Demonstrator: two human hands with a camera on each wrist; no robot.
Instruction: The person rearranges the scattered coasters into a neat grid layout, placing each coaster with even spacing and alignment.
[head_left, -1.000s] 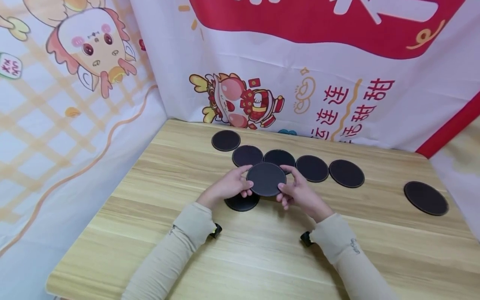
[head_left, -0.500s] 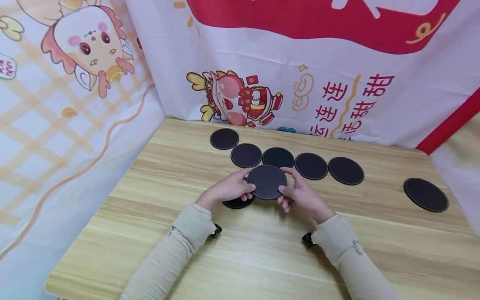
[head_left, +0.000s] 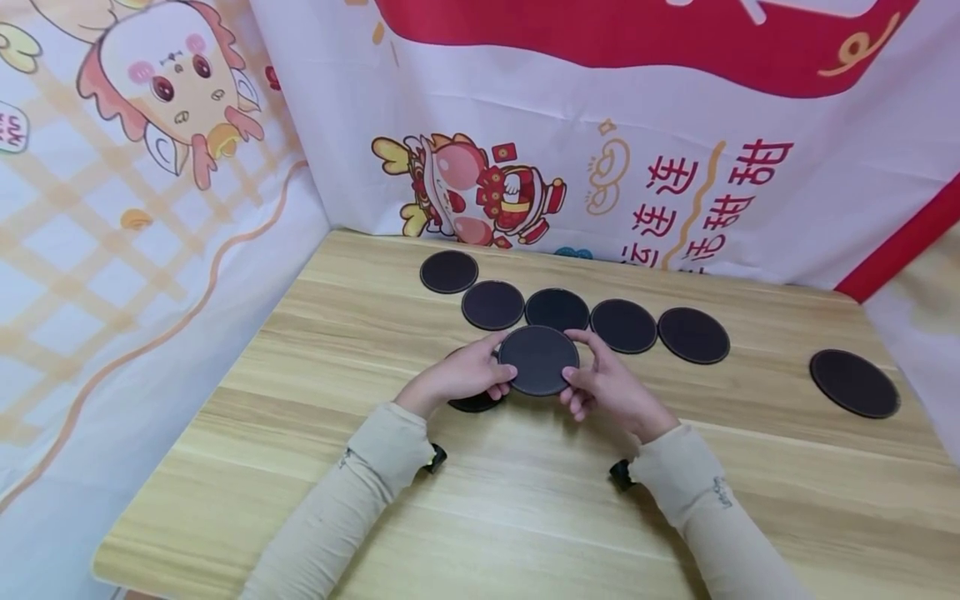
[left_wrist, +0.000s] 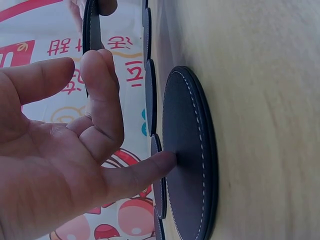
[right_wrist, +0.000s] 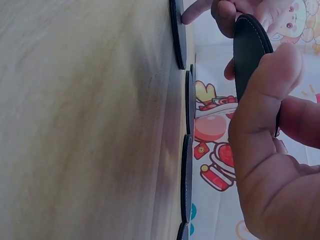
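Above the table, both hands hold one round black coaster point(head_left: 538, 360) by its opposite edges. On its left side, my left hand point(head_left: 463, 372) pinches the rim between thumb and fingers. The right hand point(head_left: 613, 390) grips the right rim the same way. Partly hidden under the left hand, another black coaster point(left_wrist: 187, 155) lies flat on the table, pale stitching round its edge. In the left wrist view a lower finger point(left_wrist: 142, 174) of the left hand reaches to its surface. In the right wrist view the held coaster point(right_wrist: 247, 55) is tilted and clear of the tabletop.
Several more coasters lie behind the hands in a row, among them a far-left coaster point(head_left: 448, 272) and a coaster point(head_left: 693, 335) right of the middle. A lone coaster point(head_left: 853, 382) lies far right. Printed cloth point(head_left: 322, 100) hangs along the wooden table's point(head_left: 300, 350) back and left.
The held coaster has shifted slightly right over the table, away from the coaster under the left hand. Both hands keep their hold. The head view has tilted a little.
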